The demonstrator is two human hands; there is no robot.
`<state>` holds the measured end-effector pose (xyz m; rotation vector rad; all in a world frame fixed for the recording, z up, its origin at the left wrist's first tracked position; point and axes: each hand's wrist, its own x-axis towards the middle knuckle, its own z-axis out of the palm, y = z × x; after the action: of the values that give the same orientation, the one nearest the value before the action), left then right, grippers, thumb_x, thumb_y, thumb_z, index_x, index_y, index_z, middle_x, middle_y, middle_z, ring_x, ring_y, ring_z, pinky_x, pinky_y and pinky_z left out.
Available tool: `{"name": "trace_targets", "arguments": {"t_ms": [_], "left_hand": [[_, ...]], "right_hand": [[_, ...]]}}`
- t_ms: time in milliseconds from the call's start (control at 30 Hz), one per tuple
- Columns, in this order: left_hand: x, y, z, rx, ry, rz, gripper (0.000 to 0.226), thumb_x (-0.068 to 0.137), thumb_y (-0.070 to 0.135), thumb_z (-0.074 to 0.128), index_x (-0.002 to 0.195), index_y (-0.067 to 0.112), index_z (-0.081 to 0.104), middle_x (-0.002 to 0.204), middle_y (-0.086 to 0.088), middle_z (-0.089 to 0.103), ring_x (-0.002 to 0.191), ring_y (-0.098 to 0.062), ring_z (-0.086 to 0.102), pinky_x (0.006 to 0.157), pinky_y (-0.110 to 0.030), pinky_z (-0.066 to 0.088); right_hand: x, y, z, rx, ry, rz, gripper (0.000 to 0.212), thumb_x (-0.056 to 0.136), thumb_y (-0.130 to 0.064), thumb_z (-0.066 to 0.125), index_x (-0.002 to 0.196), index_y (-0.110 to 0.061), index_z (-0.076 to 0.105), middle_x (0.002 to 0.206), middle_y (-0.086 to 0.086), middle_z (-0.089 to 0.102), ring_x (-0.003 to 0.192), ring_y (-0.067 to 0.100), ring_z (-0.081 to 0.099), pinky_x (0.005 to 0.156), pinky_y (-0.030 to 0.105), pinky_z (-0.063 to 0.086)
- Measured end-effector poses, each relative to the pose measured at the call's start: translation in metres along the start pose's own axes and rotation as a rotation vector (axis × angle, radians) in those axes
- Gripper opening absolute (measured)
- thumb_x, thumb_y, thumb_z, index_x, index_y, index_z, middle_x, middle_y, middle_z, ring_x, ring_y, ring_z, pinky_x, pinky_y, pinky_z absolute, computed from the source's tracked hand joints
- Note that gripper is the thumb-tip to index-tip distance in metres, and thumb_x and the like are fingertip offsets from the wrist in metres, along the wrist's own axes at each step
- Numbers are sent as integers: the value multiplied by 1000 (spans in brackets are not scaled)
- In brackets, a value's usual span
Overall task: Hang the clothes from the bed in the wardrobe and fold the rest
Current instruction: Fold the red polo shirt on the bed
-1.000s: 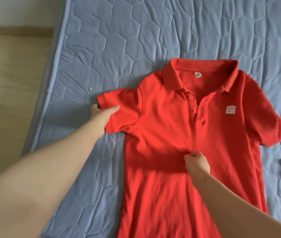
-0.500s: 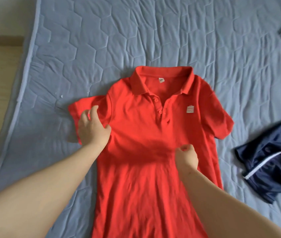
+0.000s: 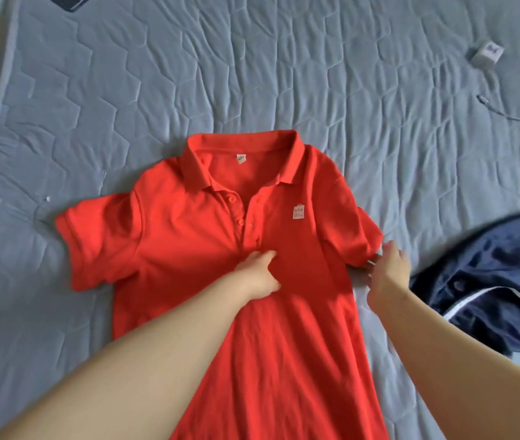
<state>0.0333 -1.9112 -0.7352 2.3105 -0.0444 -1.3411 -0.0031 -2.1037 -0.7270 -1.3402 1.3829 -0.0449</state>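
The shirt (image 3: 188, 249) lies flat, front up, on the bed (image 3: 252, 74). The left hand (image 3: 257, 273) has left its sleeve to press the chest, finger curl unclear. The right hand (image 3: 390, 268), fingers spread, now touches the other sleeve's hem. Once flattened, it looks ready for folding.

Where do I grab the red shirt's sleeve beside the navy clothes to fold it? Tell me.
Pinch the sleeve at its hem, coming from the outer side, where the right hand is. The sleeve lies flat and spread outward, so the hem is probably its only free edge.
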Motion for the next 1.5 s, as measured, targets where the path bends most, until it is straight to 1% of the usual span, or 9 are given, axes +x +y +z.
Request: {"name": "trace_targets", "arguments": {"t_ms": [200,300,433,567,700,867,1300,1400,1500], "left_hand": [[10,-8,16,176,-1,-30,82,85,21,61,149,29,10,157,-1,-2,145,-25,8,116,-32,17],[10,-8,16,193,2,-31,83,84,21,61,149,29,10,157,-2,-2,144,-25,9,116,-31,17],[12,-7,12,193,-35,-47,84,84,23,63,149,29,11,157,-2,-3,144,-23,11,115,-30,20],[15,-5,5,164,-96,-71,82,86,25,62,149,29,10,157,-3,-6,144,-23,8,116,-30,17],[15,-2,3,92,-88,-70,74,89,21,60,148,28,17,156,-3,-4,144,-20,12,110,-26,25],[11,-1,8,97,-73,-90,78,88,21,61,148,32,14,156,3,-6,143,-21,11,105,-36,34],[9,1,16,225,-14,-119,83,85,26,60,149,32,6,156,-2,-7,145,-27,4,117,-34,16],[8,3,19,218,-10,-120,85,84,27,62,149,32,7,156,-2,-8,144,-27,5,116,-33,17],[6,2,20,205,19,-114,86,83,25,62,149,31,8,157,-1,-7,145,-25,5,116,-33,18]], "right_hand": [[13,-11,11,162,-324,167,49,85,2,31,54,-15,65,37,-8,48,43,10,43,45,17,34],[12,-15,16,9,-449,3,47,82,12,32,73,-17,67,50,-10,62,43,5,54,44,15,43],[13,-19,19,-97,-468,-132,33,91,-9,55,119,-25,50,106,-2,62,89,15,62,73,32,52],[13,-23,29,-193,-596,-147,48,93,-17,53,136,-27,37,93,-4,59,73,7,59,58,20,47],[7,-18,37,-282,-476,-163,30,94,-29,48,119,-14,54,113,5,62,98,17,60,89,32,49],[0,-18,29,-168,-561,-117,16,90,-8,48,88,-17,61,59,-10,58,47,-3,51,41,9,38],[-13,-18,17,-241,-686,-142,23,94,-22,53,72,-15,55,62,-2,47,55,8,44,46,9,38],[-6,-11,7,-322,-644,-158,14,89,-12,60,75,-8,58,56,1,53,46,11,52,48,20,45],[4,-7,-8,-365,-534,-191,22,87,-5,60,66,-10,57,43,-3,54,33,5,52,40,14,44]]}}
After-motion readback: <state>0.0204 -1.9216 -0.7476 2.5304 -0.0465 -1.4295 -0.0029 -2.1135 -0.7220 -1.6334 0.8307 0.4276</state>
